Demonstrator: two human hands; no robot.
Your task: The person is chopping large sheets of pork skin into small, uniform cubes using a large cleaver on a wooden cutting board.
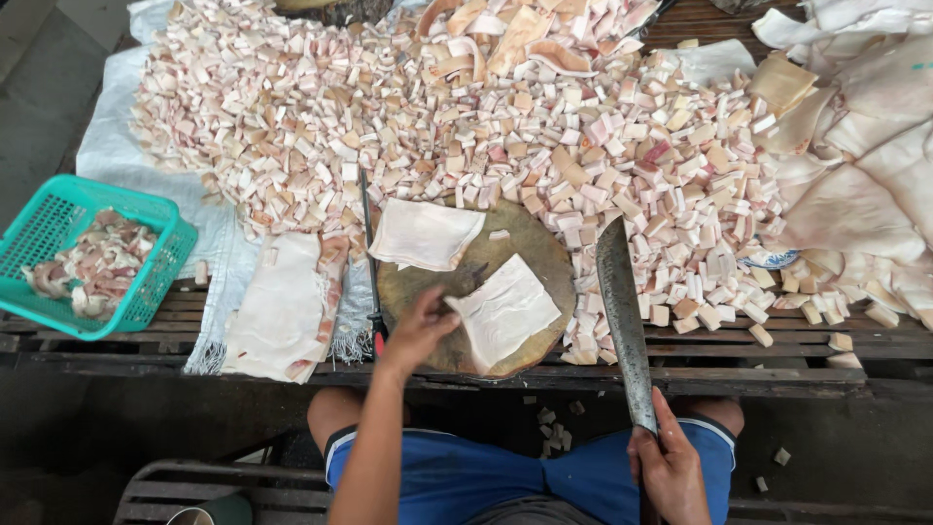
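My left hand [420,329] rests on the round wooden chopping block [530,238] and grips the near edge of a pale flat slab of pork skin [505,309]. A second slab [425,233] lies at the block's far left edge. My right hand [671,467] is closed around the handle of a long cleaver [622,316], whose blade points away from me, just right of the block. A big heap of small pink and white cut cubes [447,126] covers the table beyond the block.
A teal plastic basket [58,219] with meat scraps stands at the left table edge. Large uncut skin sheets [865,185] pile up on the right. A thin dark knife [370,262] and a folded slab [287,306] lie left of the block.
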